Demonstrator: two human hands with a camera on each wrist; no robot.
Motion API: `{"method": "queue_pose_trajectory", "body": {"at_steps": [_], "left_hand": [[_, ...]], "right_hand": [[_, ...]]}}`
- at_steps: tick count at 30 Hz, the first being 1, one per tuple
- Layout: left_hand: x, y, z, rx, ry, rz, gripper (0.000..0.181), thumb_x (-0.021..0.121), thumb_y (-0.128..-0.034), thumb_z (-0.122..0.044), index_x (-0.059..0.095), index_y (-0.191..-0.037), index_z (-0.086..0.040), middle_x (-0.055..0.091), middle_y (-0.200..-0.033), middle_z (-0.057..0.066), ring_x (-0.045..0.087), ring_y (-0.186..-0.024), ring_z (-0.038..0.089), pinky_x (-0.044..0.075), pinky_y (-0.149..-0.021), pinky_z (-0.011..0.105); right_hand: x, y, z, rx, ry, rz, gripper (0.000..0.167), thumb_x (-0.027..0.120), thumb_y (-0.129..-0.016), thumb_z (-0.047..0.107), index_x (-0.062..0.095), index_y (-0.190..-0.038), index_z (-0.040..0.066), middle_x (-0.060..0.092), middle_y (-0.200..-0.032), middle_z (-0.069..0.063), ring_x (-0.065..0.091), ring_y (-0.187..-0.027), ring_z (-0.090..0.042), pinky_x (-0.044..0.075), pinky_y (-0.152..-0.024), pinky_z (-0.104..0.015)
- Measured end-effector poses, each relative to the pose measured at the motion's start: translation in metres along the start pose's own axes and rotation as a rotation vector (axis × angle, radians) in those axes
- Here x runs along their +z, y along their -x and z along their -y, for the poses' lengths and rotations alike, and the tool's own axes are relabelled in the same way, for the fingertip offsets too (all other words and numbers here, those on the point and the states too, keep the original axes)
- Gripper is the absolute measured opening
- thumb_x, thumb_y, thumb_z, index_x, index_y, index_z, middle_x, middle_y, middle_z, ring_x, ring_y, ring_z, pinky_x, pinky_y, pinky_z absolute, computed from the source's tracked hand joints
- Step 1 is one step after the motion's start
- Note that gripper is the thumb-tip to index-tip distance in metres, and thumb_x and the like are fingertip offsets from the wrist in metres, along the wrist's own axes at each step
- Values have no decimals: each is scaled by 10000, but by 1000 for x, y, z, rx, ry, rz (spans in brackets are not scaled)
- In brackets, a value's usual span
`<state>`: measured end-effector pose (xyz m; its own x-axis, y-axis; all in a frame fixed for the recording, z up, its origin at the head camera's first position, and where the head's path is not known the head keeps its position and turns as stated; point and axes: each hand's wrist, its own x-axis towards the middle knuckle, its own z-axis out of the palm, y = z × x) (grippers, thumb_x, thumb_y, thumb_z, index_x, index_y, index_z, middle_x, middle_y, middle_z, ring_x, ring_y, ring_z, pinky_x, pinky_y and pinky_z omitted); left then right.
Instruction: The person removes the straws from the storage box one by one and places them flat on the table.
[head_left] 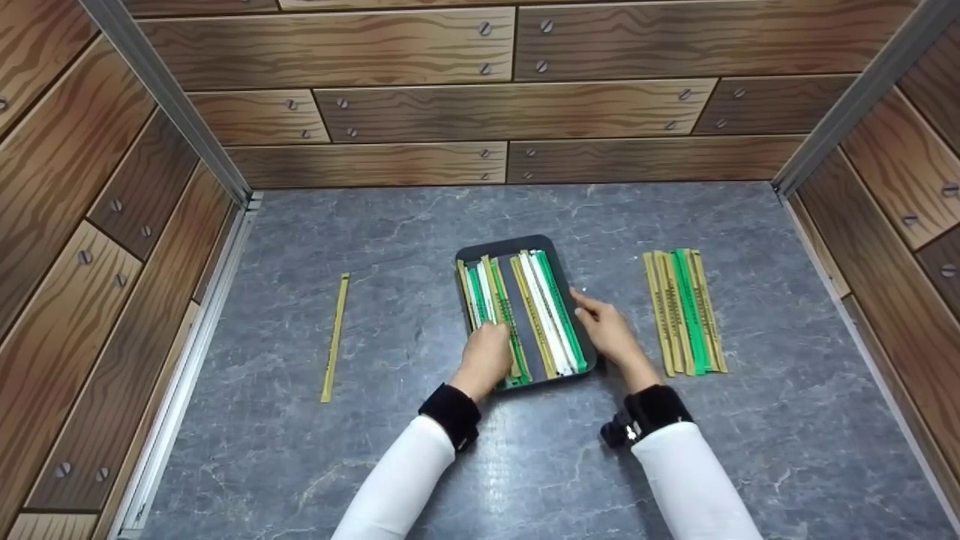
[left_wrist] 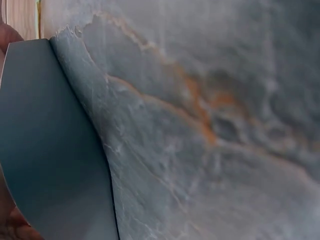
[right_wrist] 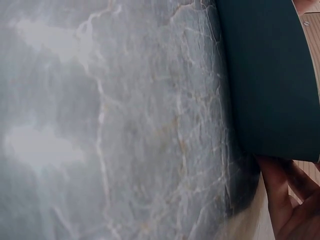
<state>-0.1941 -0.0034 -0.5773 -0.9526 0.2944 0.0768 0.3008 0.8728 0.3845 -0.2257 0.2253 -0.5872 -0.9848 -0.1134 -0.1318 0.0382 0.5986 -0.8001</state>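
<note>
A dark rectangular tray (head_left: 527, 330) sits mid-table, slightly turned, with long thin paper-like strips in gold, green and white lying lengthwise in it, in a left and a right group. My left hand (head_left: 486, 354) is over the tray's left part, on the strips near its front, fingers bent downward; their tips and anything between them are hidden. At the tray's right wall, my right hand (head_left: 611, 330) touches the outside with a fairly straight index finger. The right wrist view shows those fingers (right_wrist: 276, 192) at the tray's corner. In the left wrist view the tray wall (left_wrist: 55, 145) hides most of the hand.
One gold strip (head_left: 335, 337) lies alone on the grey marbled table (head_left: 390, 465), left of the tray. Right of it, several gold strips and a green strip (head_left: 691, 311) lie side by side. Wood-patterned walls (head_left: 420, 112) stand at the back and both sides.
</note>
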Motion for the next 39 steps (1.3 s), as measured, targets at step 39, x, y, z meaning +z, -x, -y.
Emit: {"method": "queue_pose_trajectory", "body": {"at_steps": [39], "left_hand": [[-52,21,44,-223,403,-244,439,631,-753,41,678,-1189,22,595,-658,-15,530,-552,109,468,-528,298]], "right_hand": [[1,-1,2,50,-16,9,456,462,-1049,144,414,-1499,93,576,-1249,-243,558,-1116,-360,465,-870,-472]]}}
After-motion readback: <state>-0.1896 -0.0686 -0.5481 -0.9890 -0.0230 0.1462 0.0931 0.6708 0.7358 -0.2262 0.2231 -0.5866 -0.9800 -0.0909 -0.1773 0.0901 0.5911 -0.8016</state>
